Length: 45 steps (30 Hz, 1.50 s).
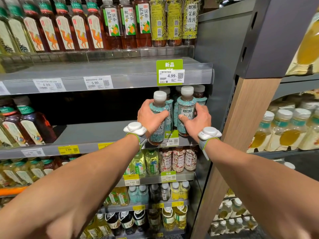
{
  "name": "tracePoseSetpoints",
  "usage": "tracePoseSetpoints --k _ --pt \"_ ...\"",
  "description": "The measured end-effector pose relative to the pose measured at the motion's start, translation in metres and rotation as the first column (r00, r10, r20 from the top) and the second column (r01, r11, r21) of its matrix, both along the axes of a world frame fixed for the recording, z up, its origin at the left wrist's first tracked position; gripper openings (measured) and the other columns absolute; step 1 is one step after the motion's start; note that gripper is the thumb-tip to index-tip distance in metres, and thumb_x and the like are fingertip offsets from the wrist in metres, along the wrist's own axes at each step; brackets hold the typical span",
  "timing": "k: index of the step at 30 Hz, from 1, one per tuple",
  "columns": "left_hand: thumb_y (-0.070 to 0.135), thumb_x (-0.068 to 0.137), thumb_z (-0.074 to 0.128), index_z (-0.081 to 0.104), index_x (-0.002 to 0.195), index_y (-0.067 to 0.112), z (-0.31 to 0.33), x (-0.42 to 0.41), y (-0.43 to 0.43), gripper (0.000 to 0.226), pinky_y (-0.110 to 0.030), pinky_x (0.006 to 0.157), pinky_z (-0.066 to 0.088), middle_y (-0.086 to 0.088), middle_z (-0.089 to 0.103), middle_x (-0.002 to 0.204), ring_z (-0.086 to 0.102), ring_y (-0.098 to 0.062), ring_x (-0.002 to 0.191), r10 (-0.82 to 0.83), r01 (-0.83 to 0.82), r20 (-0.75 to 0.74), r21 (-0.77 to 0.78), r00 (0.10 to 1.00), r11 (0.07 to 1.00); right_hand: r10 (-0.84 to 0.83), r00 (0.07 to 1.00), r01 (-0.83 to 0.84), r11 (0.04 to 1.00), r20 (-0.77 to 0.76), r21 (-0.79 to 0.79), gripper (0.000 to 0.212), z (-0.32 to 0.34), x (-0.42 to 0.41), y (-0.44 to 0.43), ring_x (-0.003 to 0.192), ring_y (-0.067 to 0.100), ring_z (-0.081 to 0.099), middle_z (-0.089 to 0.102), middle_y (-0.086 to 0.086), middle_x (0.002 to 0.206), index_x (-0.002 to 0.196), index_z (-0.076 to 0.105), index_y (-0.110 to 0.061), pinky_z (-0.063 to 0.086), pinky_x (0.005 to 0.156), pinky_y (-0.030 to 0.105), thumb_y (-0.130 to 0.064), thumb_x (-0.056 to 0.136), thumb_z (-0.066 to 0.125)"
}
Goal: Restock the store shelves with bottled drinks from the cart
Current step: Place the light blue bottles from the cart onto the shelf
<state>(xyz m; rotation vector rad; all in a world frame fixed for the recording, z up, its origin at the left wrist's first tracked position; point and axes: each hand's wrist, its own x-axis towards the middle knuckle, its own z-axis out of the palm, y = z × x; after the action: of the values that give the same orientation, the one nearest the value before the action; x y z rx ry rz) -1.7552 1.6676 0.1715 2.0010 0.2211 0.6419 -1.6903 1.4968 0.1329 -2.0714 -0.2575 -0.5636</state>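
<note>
Risk first: left hand (151,116) is wrapped round left bottle (160,96) and right hand (196,121) round right bottle (186,104). Both teal-label bottles are upright at the near edge of the shelf (89,133), far right end. The left bottle's base looks level with the lip, so letting go there could drop it off the front. I can't tell if either base is fully seated.

Pushing in hard could topple the rear bottles (200,94) just behind.

The caps pass close under the upper shelf rail (103,80), so lifting could clip it.

The green price tag (170,138) sticks up at the lip between the two and could snag.

Around:
- dark bottles (34,125) far left, with bare shelf between
- wood side panel (241,126) just right
- cart not in view
</note>
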Motion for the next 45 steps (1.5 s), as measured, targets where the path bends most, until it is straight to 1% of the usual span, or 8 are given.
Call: tracePoseSetpoints --k 3,14,22,26,36,39,42,45 --pt "0.04 0.066 0.073 0.061 0.123 0.02 0.0 0.002 -0.001 0.062 -0.039 0.092 0.053 0.001 0.069 0.114 0.064 -0.02 0.105 -0.012 0.012 -0.007 0.005 1.0 1.0 -0.004 1.0 0.004 1.0 0.026 0.011 0.051 0.001 0.004 0.001 0.101 0.029 0.059 0.057 0.009 0.11 0.115 0.065 -0.008 0.034 0.08 0.02 -0.031 0.074 0.086" --pt "0.046 0.057 0.072 0.062 0.106 0.029 0.0 0.007 0.008 0.053 -0.023 0.069 0.046 0.015 0.068 0.093 0.064 -0.004 0.088 0.019 -0.019 -0.021 0.001 1.0 1.0 0.017 1.0 -0.017 1.0 -0.025 -0.012 0.066 0.002 0.013 0.019 0.117 0.034 0.055 0.058 0.018 0.129 0.131 0.059 -0.001 0.044 0.1 0.041 -0.034 0.079 0.084" --pt "0.045 0.057 0.073 0.062 0.103 0.029 0.0 0.009 0.012 0.05 -0.026 0.072 0.05 0.013 0.069 0.091 0.065 -0.003 0.086 0.014 -0.014 -0.024 0.003 1.0 1.0 -0.069 0.994 0.071 0.997 -0.079 0.019 0.075 -0.013 0.018 0.028 0.118 0.037 0.057 0.062 0.019 0.127 0.135 0.053 -0.001 0.047 0.099 0.044 -0.033 0.077 0.087" --pt "0.044 0.057 0.073 0.063 0.105 0.027 0.0 0.008 0.012 0.052 -0.031 0.076 0.054 0.012 0.07 0.093 0.066 -0.006 0.087 0.02 -0.021 -0.016 -0.021 1.0 1.0 -0.106 0.991 0.11 0.993 -0.084 0.048 0.072 -0.013 0.018 0.032 0.108 0.037 0.062 0.068 0.017 0.113 0.131 0.052 -0.005 0.049 0.089 0.044 -0.033 0.075 0.089" --pt "0.045 0.054 0.077 0.065 0.104 0.025 0.002 0.003 0.013 0.055 -0.046 0.092 0.057 0.006 0.074 0.099 0.07 -0.017 0.096 -0.019 0.007 -0.092 -0.136 0.996 0.991 -0.15 0.987 0.148 0.988 -0.051 -0.048 0.071 -0.012 0.01 0.035 0.118 0.035 0.056 0.053 0.016 0.132 0.137 0.049 -0.005 0.045 0.095 0.043 -0.034 0.082 0.083" --pt "0.052 0.051 0.082 0.07 0.103 0.022 0.001 0.0 0.014 0.061 -0.045 0.092 0.059 0.005 0.078 0.097 0.074 -0.016 0.093 -0.086 0.066 -0.097 -0.194 0.992 0.979 -0.184 0.982 0.184 0.983 0.037 0.007 0.056 -0.008 -0.004 0.037 0.107 0.033 0.057 0.058 0.011 0.116 0.12 0.051 -0.009 0.046 0.082 0.041 -0.038 0.082 0.08" --pt "0.061 0.05 0.086 0.073 0.102 0.018 -0.001 -0.003 0.013 0.068 -0.045 0.091 0.06 0.004 0.079 0.093 0.076 -0.015 0.09 -0.129 0.099 -0.117 -0.231 0.985 0.968 -0.019 0.997 0.018 1.0 0.075 0.016 0.021 -0.004 -0.023 0.04 0.076 0.026 0.061 0.063 0.0 0.081 0.096 0.059 -0.017 0.045 0.065 0.036 -0.037 0.09 0.058" --pt "0.067 0.05 0.085 0.073 0.094 0.021 -0.002 -0.006 0.007 0.064 -0.044 0.086 0.061 0.006 0.078 0.086 0.075 -0.013 0.084 -0.103 0.079 -0.117 -0.2 0.988 0.977 0.152 0.982 -0.153 0.988 0.111 -0.001 0.026 -0.001 -0.044 0.038 0.06 0.015 0.055 0.06 -0.007 0.066 0.091 0.063 -0.018 0.04 0.057 0.034 -0.037 0.084 0.046"
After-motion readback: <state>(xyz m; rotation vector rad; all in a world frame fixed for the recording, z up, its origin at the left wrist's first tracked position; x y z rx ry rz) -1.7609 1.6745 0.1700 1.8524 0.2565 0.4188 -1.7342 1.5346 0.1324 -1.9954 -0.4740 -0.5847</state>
